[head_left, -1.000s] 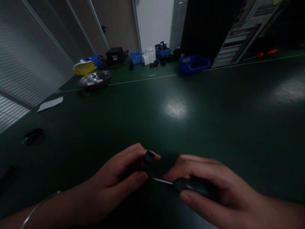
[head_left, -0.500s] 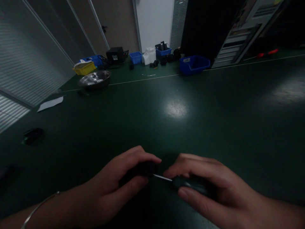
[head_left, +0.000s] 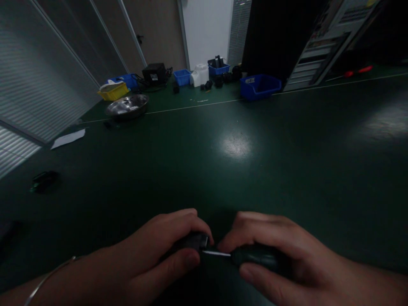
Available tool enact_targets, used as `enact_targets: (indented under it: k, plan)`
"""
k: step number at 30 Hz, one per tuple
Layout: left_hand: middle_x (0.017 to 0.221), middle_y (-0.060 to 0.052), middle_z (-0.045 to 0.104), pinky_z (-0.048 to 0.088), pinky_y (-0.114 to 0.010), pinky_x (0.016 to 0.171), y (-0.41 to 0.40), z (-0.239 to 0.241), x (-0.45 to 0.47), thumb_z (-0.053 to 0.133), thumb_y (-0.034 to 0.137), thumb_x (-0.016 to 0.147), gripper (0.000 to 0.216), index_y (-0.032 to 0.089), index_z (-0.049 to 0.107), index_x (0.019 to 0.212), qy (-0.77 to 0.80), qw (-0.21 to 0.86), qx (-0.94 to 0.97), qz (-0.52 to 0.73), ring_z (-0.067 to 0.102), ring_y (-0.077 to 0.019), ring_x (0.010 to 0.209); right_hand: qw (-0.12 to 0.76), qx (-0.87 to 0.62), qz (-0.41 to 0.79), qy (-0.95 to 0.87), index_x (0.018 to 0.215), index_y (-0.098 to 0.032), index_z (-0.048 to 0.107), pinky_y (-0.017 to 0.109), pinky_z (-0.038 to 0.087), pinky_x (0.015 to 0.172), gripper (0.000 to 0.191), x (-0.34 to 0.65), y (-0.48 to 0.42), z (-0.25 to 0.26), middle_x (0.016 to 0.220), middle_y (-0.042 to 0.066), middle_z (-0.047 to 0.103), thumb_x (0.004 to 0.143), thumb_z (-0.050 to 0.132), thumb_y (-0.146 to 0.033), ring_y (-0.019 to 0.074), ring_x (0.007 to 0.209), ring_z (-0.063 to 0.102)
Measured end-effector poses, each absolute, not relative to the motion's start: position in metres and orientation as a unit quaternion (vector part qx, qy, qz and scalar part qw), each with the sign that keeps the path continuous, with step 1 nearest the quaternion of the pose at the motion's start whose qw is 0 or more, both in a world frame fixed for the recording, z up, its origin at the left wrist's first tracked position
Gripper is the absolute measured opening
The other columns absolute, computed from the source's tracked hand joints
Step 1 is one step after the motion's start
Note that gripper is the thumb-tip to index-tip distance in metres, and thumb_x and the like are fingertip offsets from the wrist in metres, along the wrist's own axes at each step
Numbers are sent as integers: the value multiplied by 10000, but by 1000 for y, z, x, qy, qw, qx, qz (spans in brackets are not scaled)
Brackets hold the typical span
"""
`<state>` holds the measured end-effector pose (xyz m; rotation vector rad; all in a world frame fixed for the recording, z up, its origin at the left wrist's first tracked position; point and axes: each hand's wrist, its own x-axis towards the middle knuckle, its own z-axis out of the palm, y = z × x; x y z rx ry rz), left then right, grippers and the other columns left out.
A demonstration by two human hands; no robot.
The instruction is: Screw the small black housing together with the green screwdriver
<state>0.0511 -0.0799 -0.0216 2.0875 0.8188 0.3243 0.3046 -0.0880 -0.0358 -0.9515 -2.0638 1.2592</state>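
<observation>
Low in the head view, my left hand (head_left: 149, 263) is closed round a small black part (head_left: 195, 240), pinched between thumb and fingers. My right hand (head_left: 280, 259) grips the dark handle of a small screwdriver (head_left: 255, 256). Its thin metal shaft points left and its tip touches the black part. Both hands rest close together on the dark green table (head_left: 236, 170). A thin bracelet circles my left wrist.
Along the far edge stand blue bins (head_left: 259, 86), a yellow bin (head_left: 113, 91), a metal bowl (head_left: 127, 106), a white device (head_left: 199, 75) and a black box (head_left: 154, 73). A paper scrap (head_left: 67, 138) and a small dark object (head_left: 44, 179) lie at the left.
Both hands have dropped slightly toward me. The black part, first held up and visible, has turned down into my left fingers, and the screwdriver tip has met it.
</observation>
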Motion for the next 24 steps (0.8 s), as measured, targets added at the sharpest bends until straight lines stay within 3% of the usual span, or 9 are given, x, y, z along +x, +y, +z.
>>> enact_targets:
  k: [8,14,19,24]
  plan:
    - [963,-7,673,500,-223,713,-75,-19,54,440,347,1002,190,254,572,1102,316,435,835,116,635,-171,775,260,-352,480,-760,972,-241,729,238,563,696,172,308,-91,-37,984,55,763,845,663,-147,225,960,715]
    - [944,11,628,487,-224,698,-84,-27,52,415,364,1016,194,295,571,1108,367,451,794,180,605,-166,784,291,-373,469,-746,957,-263,727,237,558,671,165,305,-94,-38,888,18,754,847,656,-162,195,823,720]
    - [1017,-9,604,491,-256,746,-85,-30,52,470,196,979,265,293,512,1223,373,400,820,169,605,-176,846,299,-373,469,-743,1033,-290,723,245,544,598,252,304,-96,-40,839,-5,735,845,642,-143,164,649,685]
    - [1060,-62,609,497,-315,791,-83,-34,55,517,112,929,335,235,532,1241,361,364,845,152,600,-215,907,310,-375,461,-742,1087,-315,714,253,551,612,311,303,-97,-42,883,-3,745,840,657,-135,175,688,697]
